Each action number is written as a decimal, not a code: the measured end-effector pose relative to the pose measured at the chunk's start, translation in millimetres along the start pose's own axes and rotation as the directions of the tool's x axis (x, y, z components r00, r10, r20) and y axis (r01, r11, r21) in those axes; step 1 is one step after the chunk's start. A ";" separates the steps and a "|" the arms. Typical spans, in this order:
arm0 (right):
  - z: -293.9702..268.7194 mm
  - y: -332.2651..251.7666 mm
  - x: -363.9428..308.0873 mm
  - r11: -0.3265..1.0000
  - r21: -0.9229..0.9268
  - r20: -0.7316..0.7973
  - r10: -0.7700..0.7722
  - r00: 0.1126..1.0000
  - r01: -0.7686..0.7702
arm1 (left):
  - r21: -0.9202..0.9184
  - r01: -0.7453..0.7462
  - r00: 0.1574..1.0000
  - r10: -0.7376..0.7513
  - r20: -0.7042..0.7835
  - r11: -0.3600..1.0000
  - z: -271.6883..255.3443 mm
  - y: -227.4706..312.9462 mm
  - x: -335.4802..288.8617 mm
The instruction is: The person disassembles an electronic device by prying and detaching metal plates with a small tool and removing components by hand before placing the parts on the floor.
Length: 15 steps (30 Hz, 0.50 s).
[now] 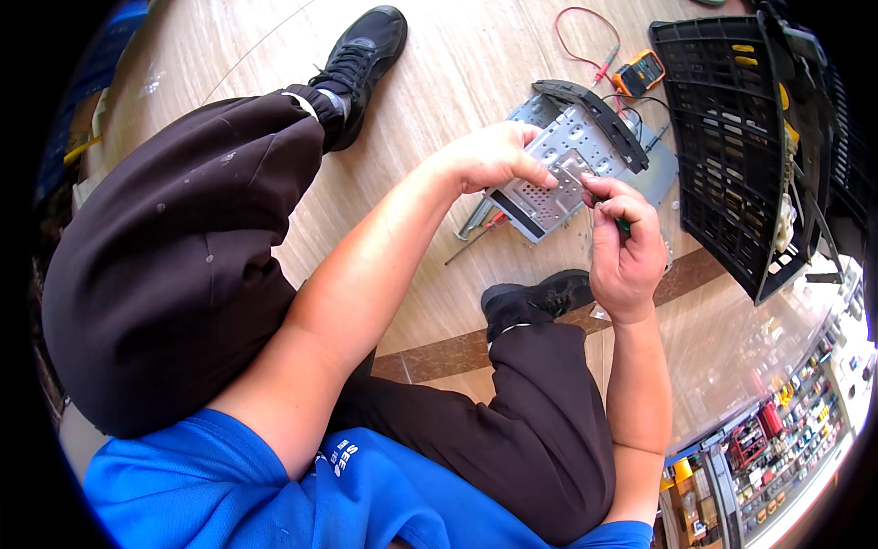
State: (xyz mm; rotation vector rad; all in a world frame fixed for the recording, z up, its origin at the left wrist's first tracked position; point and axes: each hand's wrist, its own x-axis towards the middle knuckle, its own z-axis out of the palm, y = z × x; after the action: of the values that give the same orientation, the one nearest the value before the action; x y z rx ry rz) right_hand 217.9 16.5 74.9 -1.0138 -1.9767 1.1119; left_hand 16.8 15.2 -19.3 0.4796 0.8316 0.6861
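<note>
My left hand grips the left side of a silver sheet-metal housing, its thumb lying on top and the other fingers partly hidden. The housing has rows of small holes and a curved black plastic piece along its far edge. At its right side, my right hand is closed around a small tool with a green handle, which looks like a screwdriver. The fingertips are close to the metal surface, and most of the tool is covered by the hand.
An orange and black multimeter lies beyond the housing, with a red test lead beside it. A black plastic crate stands to the right. Another screwdriver shaft shows on the floor near the housing. Stocked shelves fill the lower right.
</note>
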 end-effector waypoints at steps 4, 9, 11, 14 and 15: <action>2.5 0.8 0.5 1.000 0.015 -0.008 0.016 1.000 -0.016 | -0.013 -0.006 1.000 0.006 0.000 1.000 -1.1 -0.6 -0.6; 0.5 -0.2 3.3 1.000 -0.028 0.014 -0.004 1.000 0.005 | -0.011 0.000 1.000 0.000 0.009 1.000 0.2 -0.1 0.3; 0.4 -1.0 5.0 0.998 -0.062 0.028 -0.026 0.999 0.028 | 0.009 0.000 1.000 0.000 -0.007 1.000 1.1 1.9 -1.3; -1.4 -0.6 6.5 0.996 -0.088 0.103 -0.016 0.995 0.025 | -0.005 -0.006 1.000 0.006 0.005 1.000 -0.7 0.2 -1.1; 0.1 -0.4 7.4 0.996 -0.087 0.104 -0.016 0.994 0.025 | -0.006 -0.006 1.000 0.006 0.003 1.000 -1.7 -0.7 -1.2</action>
State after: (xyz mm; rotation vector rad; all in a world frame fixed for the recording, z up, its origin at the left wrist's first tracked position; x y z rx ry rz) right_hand 214.1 22.6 76.4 -0.9967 -2.1305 1.0943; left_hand 15.1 14.0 -20.1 0.4777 0.8249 0.6936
